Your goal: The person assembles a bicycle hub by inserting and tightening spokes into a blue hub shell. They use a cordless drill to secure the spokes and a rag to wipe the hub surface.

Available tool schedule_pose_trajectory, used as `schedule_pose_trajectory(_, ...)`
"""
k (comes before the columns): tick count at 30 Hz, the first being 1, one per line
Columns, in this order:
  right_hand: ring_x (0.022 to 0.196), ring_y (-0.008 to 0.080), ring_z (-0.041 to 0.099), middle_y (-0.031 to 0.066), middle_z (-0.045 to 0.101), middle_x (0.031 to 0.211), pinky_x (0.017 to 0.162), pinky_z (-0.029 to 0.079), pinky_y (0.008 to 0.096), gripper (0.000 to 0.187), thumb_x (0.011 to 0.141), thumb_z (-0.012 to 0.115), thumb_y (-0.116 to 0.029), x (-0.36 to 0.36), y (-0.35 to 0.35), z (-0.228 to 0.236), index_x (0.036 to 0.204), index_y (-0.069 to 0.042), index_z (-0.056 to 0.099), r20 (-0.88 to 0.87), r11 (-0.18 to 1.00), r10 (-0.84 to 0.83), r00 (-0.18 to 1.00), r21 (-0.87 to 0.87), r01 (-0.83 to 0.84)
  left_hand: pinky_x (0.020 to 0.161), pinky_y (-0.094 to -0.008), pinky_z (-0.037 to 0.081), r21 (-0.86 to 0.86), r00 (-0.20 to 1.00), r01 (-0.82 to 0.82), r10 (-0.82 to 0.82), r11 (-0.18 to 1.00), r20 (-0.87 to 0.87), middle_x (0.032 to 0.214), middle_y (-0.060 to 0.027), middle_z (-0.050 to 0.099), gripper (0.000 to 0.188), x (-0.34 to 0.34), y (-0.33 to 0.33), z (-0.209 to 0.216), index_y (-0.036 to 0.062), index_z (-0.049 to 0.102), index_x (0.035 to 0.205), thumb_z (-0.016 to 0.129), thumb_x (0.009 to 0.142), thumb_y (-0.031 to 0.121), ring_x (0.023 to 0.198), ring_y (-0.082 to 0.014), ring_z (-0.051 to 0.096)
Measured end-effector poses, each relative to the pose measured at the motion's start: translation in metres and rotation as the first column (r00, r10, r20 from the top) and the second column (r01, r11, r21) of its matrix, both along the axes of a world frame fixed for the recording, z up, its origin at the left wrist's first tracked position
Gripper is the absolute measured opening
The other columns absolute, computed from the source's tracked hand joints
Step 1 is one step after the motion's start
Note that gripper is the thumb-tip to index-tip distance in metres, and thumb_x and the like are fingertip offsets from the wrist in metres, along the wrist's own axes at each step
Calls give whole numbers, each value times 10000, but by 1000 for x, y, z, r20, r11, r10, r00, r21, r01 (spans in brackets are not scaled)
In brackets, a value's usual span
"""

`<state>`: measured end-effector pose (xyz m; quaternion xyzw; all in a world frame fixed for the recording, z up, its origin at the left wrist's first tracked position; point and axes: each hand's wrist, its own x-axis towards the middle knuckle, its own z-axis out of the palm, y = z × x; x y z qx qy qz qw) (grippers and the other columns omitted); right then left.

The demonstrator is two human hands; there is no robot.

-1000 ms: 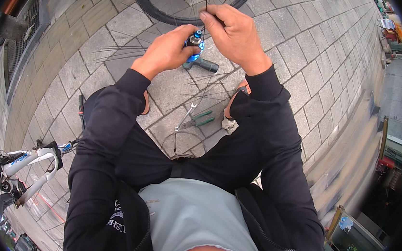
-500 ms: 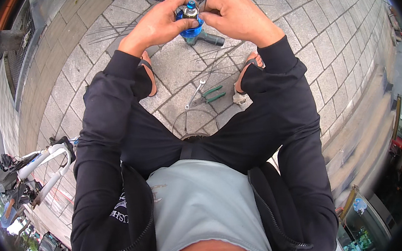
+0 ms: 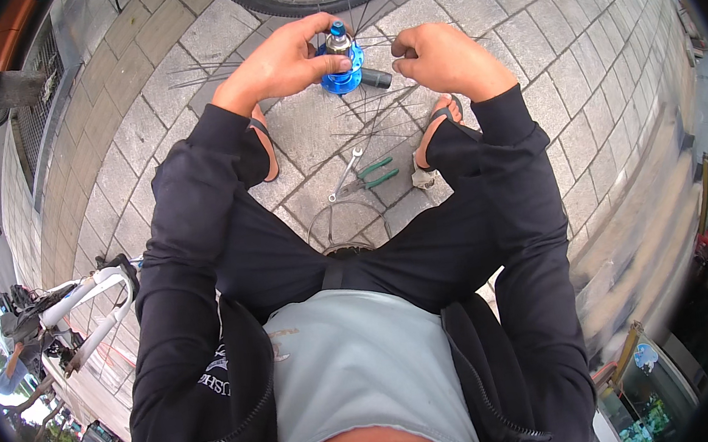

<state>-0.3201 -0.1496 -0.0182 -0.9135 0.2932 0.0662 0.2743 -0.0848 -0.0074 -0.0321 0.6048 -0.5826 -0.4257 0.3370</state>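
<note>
Green-handled pliers (image 3: 376,167) and a wrench (image 3: 344,175) are lying on the paving (image 3: 303,132), a bicycle wheel (image 3: 300,10) showing beyond; the left hand (image 3: 275,62) is gripping the blue hub (image 3: 341,82), while the right hand (image 3: 445,59), earlier at the hub, is now hovering apart, fingers curled, contents unclear.

The hub (image 3: 341,84) is bright metallic blue with a silver middle. The pliers (image 3: 376,167) have green handles, and the wrench (image 3: 344,174) is silver. The tyre (image 3: 291,10) is black. Grey paving (image 3: 517,52) carries a grid of darker joint lines. The person's jacket (image 3: 539,288) is black with white print at the chest, the shirt (image 3: 364,373) pale grey, the trousers (image 3: 265,229) black.
</note>
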Motion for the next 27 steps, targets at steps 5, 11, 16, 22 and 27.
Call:
schedule_pose_trajectory(5,950,395,747,196,778,972,851,583,478,278,903,675,-214,-2,1,-9,1096,-45,783,27,997,-2,1000,-71,4,643,-258,525,41,1000,-21,22,999,-22,878,18,679,431,2,-1,1,108,666,1339,820,946,195,700,-56,617)
schedule_pose_trajectory(11,932,399,743,220,773,970,847,578,466,303,971,666,-258,6,-6,-4,1099,-1,766,344,963,-268,900,110,245,630,-246,460,5,999,27,-27,1000,44,980,11,707,458,1,2,8,104,676,1330,841,902,123,684,-44,515)
schedule_pose_trajectory(16,960,396,744,234,773,1002,868,577,455,349,990,661,-303,8,-13,1,1114,6,764,236,952,-305,923,107,287,698,-241,479,-69,998,43,-40,997,41,1378,-4,659,467,2,5,7,99,676,1304,849,870,93,762,-56,513)
schedule_pose_trajectory(22,998,357,747,219,776,1044,896,571,433,351,993,660,-313,18,-5,-5,1123,-4,766,375,924,-378,846,102,368,745,-259,502,-127,995,96,-97,987,-2,1427,-22,649,438,3,7,4,88,657,1293,819,887,65,858,-81,577)
schedule_pose_trajectory(27,987,253,749,165,777,1116,863,584,390,422,1036,663,-338,27,-33,-35,1224,35,713,300,667,-593,747,703,247,925,-313,546,-156,979,193,-200,969,-31,1461,-100,637,421,-3,9,3,61,637,1294,779,902,8,1081,-138,653)
